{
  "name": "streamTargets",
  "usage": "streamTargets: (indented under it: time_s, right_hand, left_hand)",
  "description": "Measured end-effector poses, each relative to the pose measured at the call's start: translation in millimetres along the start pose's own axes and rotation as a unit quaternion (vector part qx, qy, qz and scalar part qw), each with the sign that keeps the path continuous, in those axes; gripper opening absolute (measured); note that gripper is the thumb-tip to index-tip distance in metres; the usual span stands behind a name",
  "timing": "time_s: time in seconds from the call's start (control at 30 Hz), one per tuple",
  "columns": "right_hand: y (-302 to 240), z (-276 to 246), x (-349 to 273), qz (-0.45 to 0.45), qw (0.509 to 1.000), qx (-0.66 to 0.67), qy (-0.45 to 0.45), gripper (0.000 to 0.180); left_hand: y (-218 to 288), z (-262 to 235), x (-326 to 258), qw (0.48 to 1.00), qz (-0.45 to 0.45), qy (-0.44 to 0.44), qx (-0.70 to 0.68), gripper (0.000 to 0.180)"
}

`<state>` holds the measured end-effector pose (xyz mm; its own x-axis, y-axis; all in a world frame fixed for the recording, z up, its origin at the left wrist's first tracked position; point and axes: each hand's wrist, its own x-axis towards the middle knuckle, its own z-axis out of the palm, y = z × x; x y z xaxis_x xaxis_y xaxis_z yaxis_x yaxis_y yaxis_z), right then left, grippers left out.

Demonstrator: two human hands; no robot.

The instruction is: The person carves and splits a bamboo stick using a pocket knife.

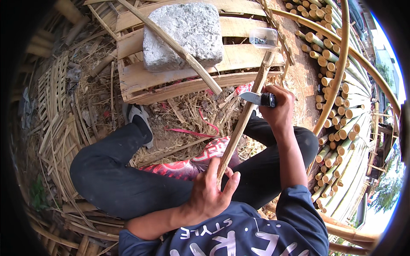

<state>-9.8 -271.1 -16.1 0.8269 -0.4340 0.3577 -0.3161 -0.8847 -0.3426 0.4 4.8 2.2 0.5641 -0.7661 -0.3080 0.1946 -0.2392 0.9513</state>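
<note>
The slatted stand [241, 55] carries a rough block [183, 36] — and a clear tub [263, 38].

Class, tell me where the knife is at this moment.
In the head view, the knife is right of centre, in the right hand, its blade crossing the stick the left hand holds, below the clear tub.

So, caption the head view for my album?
Left fingers hold a bamboo strip, right fingers a knife across it, beside stacked bamboo poles.

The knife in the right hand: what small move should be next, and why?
Perhaps a short stroke of the knife along the bamboo strip: the right hand holds the blade across it, and the left hand holds its near end.
</note>
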Motion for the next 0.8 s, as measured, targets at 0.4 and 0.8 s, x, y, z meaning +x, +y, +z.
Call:
streamTargets:
  time_s: [0.4,0.8]
  right_hand:
    - [10,-12,10,-0.016,0.995,-0.056,0.075,0.019]
    - [23,-22,16,-0.018,0.991,-0.056,0.120,0.026]
  left_hand:
    - [1,1,-2,0.999,0.051,-0.005,-0.003,0.030]
    - [-1,3,-2,0.997,0.075,0.006,0.017,0.025]
